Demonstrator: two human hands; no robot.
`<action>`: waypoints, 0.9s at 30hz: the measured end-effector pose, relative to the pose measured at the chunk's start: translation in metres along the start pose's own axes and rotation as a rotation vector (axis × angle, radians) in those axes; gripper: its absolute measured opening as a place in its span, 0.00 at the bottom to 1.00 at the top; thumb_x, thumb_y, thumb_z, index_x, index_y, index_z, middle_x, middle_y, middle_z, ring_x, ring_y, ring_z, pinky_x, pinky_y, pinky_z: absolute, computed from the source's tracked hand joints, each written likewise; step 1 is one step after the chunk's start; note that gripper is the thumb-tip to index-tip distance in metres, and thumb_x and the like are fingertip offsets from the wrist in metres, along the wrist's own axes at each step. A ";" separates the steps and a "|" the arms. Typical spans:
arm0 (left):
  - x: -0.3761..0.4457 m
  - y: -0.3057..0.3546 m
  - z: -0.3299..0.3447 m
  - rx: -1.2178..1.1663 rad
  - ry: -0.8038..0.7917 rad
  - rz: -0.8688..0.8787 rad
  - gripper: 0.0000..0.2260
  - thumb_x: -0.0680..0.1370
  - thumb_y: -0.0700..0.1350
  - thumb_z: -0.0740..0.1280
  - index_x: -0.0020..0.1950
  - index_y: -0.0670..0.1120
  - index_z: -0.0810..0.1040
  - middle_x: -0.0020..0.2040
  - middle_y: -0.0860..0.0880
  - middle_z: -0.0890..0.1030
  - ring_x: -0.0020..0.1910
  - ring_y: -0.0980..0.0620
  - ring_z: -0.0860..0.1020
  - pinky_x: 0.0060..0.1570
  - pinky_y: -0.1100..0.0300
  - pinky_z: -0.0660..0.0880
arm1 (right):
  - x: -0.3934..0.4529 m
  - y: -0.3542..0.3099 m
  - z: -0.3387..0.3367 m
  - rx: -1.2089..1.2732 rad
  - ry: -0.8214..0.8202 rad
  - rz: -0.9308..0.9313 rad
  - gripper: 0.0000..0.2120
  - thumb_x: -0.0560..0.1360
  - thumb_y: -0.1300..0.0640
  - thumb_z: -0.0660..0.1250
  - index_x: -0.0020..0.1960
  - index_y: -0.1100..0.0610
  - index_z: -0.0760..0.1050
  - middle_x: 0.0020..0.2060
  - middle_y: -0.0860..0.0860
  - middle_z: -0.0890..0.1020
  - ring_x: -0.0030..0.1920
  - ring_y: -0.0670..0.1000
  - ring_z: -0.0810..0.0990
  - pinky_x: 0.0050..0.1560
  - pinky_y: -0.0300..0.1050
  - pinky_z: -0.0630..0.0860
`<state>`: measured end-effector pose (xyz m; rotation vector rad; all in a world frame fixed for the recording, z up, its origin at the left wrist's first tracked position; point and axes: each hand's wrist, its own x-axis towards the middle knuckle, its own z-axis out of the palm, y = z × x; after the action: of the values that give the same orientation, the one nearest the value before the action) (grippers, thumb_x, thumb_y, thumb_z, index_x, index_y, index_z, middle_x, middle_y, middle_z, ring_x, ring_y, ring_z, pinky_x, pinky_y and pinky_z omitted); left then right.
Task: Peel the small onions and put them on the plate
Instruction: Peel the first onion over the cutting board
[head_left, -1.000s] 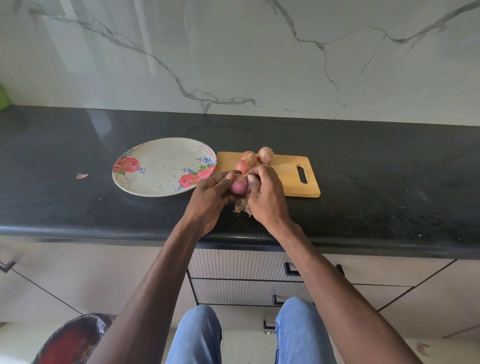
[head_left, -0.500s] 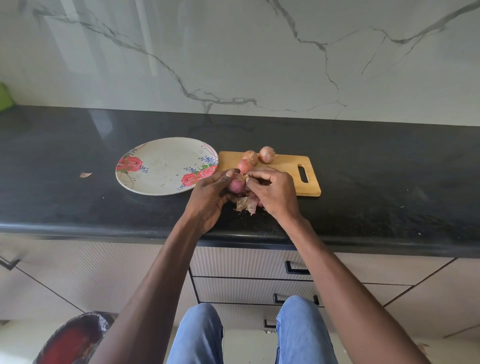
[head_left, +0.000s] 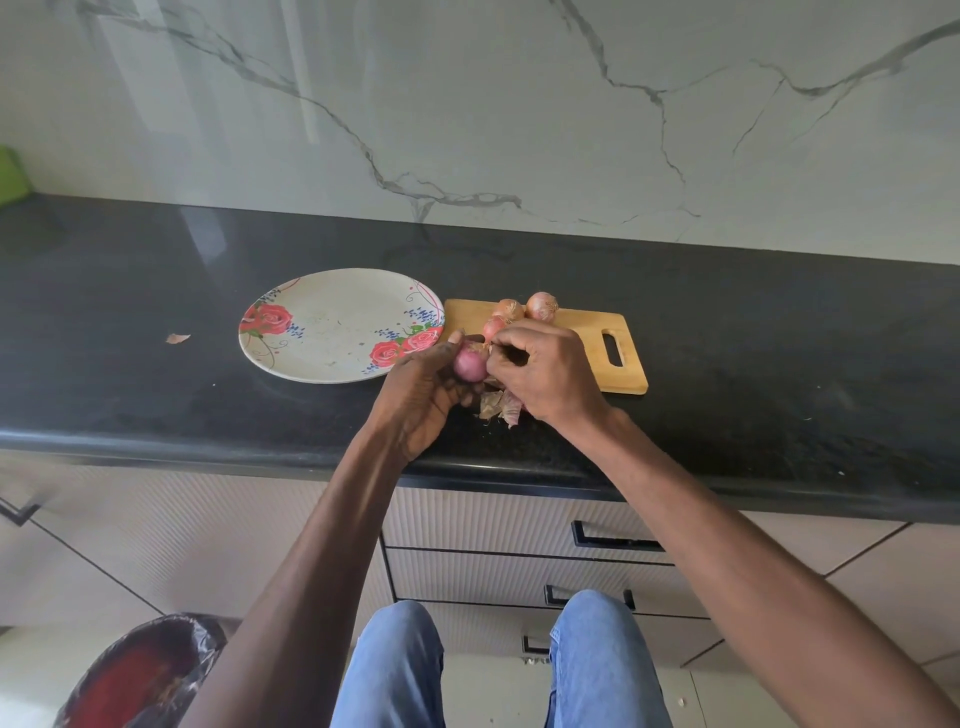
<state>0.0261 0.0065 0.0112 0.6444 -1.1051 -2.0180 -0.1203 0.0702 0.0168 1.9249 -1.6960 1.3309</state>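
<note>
Black stone tabletop is seen under a marble wall. An onion is gripped by the left hand; its top skin is pinched by the right hand. Three unpeeled onions lie just beyond the fingers. Skin should be drawn off in strips, the bulb kept steady. Nothing lies on the plate yet.

Small onion in left hand grip, right hand fingertips at its top, beside flowered plate.
</note>
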 end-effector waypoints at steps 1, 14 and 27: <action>0.000 0.000 -0.001 -0.003 -0.004 -0.001 0.09 0.83 0.44 0.64 0.49 0.39 0.79 0.40 0.42 0.83 0.32 0.48 0.77 0.28 0.61 0.73 | -0.001 0.000 0.002 -0.013 0.017 -0.010 0.04 0.71 0.66 0.70 0.42 0.67 0.83 0.40 0.57 0.85 0.40 0.51 0.82 0.45 0.46 0.81; 0.006 0.002 -0.005 -0.067 -0.092 -0.160 0.17 0.86 0.52 0.57 0.57 0.37 0.72 0.40 0.37 0.79 0.24 0.52 0.73 0.19 0.64 0.68 | -0.010 -0.016 0.007 0.414 0.025 0.459 0.05 0.75 0.67 0.69 0.43 0.61 0.83 0.34 0.52 0.83 0.30 0.49 0.81 0.31 0.44 0.79; 0.006 -0.002 -0.002 0.049 -0.099 -0.027 0.10 0.84 0.42 0.62 0.59 0.35 0.73 0.41 0.37 0.81 0.33 0.49 0.80 0.30 0.63 0.78 | -0.015 -0.011 0.011 0.514 0.113 0.618 0.05 0.77 0.63 0.70 0.44 0.61 0.83 0.36 0.51 0.85 0.35 0.44 0.80 0.36 0.43 0.78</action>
<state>0.0231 0.0012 0.0081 0.5933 -1.2131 -2.0705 -0.1038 0.0755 0.0037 1.5323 -2.1408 2.2346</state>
